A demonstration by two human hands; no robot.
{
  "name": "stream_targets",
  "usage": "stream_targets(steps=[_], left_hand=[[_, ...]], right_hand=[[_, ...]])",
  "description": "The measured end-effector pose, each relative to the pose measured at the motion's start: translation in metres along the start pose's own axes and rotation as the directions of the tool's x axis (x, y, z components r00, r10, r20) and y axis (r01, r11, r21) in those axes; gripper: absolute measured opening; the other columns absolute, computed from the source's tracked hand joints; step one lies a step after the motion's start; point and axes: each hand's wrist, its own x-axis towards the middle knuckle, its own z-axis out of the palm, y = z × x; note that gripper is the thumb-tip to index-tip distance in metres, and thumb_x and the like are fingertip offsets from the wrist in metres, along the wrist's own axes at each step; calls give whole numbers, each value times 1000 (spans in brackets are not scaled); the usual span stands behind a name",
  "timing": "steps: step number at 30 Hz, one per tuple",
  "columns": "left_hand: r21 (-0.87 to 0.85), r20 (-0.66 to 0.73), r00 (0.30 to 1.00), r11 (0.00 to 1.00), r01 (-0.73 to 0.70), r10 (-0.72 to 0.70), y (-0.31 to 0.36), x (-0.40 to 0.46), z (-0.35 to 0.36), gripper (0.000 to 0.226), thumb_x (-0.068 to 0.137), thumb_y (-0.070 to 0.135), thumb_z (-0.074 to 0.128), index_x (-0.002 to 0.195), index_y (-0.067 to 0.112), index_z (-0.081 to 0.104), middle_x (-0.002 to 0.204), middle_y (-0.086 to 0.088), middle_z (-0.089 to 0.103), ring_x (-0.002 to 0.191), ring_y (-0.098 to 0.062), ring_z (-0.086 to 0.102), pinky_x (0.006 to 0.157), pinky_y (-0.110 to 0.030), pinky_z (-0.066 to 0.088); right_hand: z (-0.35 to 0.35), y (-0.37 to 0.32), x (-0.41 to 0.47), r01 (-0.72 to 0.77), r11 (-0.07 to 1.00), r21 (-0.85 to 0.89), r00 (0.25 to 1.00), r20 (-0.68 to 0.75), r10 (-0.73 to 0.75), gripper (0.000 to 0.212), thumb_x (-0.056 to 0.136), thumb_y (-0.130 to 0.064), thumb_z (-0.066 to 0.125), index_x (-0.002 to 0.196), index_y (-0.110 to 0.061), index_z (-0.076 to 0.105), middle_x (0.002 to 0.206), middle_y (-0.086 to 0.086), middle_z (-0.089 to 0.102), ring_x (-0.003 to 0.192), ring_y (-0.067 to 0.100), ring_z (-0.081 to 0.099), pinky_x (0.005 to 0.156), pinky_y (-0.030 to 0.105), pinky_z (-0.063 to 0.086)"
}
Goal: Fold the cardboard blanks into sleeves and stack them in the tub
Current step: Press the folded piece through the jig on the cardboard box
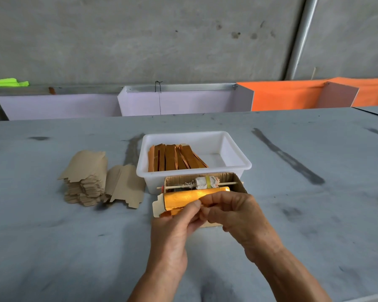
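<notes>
A gold-faced cardboard blank (181,198) is curled into a half-formed sleeve just in front of the tub. My left hand (175,223) pinches its near edge with thumb and fingers. My right hand (234,212) grips the same edge from the right, fingers curled over it. The white tub (238,162) stands behind, with several folded gold sleeves (175,158) leaning in its left half. Two piles of flat brown blanks (85,179) lie to the left on the table.
A small open cardboard box (238,182) with a stick across it and a white cloth roll (205,183) sits against the tub's front wall. Lilac and orange boards (282,97) line the table's far edge below a concrete wall.
</notes>
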Motion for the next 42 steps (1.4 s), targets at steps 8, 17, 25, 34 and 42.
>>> stream_targets(steps=[8,17,25,34,42], left_hand=[[-8,-105,982,987,159,-159,-7,5,-4,33,70,1,73,103,1,66,88,-15,73,69,-25,71,57,-31,59],[-200,-310,941,977,78,-139,-13,4,4,45,72,3,74,115,4,63,103,-17,70,87,-29,68,56,-25,53],[-235,-212,953,957,167,-218,-9,6,9,53,72,5,72,123,11,58,111,-16,67,91,-28,65,65,-31,48],[-179,-200,906,923,342,-374,-7,14,6,53,72,3,74,122,6,56,111,-19,65,91,-28,63,59,-35,49],[-102,-219,883,909,403,-416,-13,19,-3,33,70,-1,74,99,5,59,102,-19,65,85,-25,62,57,-33,48]], right_hand=[[6,1,-5,-41,994,-106,999,-25,39,22,79,1,70,91,-17,67,65,2,71,57,15,59,47,16,43],[43,25,-18,38,999,-31,922,-384,-46,38,73,-1,76,91,-26,55,65,-16,71,66,-5,66,59,7,47],[21,23,-10,-116,928,355,949,-236,209,32,69,2,79,93,-4,59,63,2,72,49,2,63,42,9,41],[16,35,-2,128,968,216,966,-248,-73,25,71,5,76,85,-15,69,65,9,71,64,18,69,60,20,52],[20,43,-7,179,936,304,955,-284,-90,23,68,8,76,76,-13,71,70,12,72,61,17,68,58,18,52]])
